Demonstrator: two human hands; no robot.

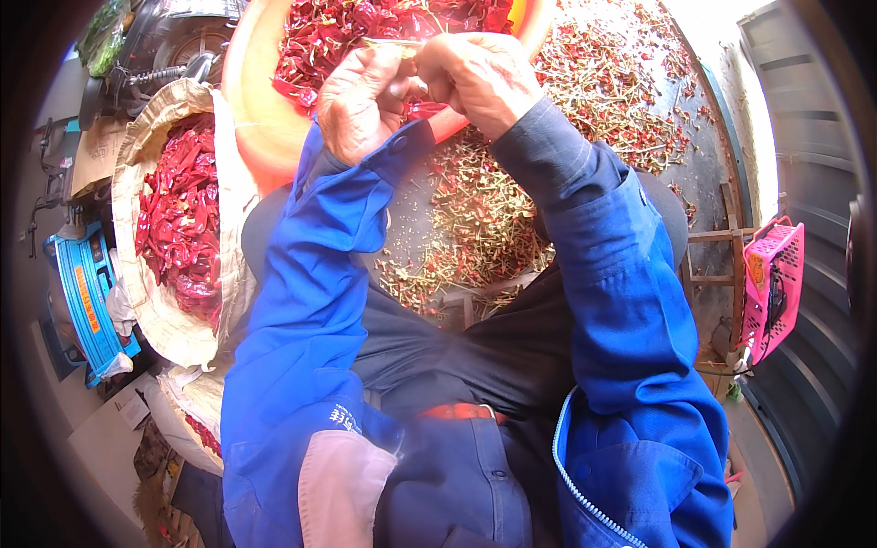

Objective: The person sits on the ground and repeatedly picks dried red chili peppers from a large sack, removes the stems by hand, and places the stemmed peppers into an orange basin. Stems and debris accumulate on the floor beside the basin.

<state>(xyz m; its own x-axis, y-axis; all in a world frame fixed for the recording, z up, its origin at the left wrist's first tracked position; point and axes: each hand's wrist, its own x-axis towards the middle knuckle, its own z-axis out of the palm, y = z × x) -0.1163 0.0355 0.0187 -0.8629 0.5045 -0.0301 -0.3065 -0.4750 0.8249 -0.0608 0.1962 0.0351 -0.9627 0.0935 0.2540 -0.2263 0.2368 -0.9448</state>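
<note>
Above an orange plastic basin of dried red chili peppers, my two hands meet fingertip to fingertip. A thin pale stem runs across between them. My left hand has its fingers curled and its thumb at that stem. My right hand is bent over at the wrist and pinches the stem's other end; a thin stalk sticks up beside its knuckles. The curled fingers hide whatever else is in the grip. Below the hands, a loose heap of chili stems and caps covers the floor between my knees.
A woven sack of red chilies stands open at my left, with another sack behind it. Farther left are a blue case and a motorcycle. On the right, a pink perforated box rests by a wooden frame.
</note>
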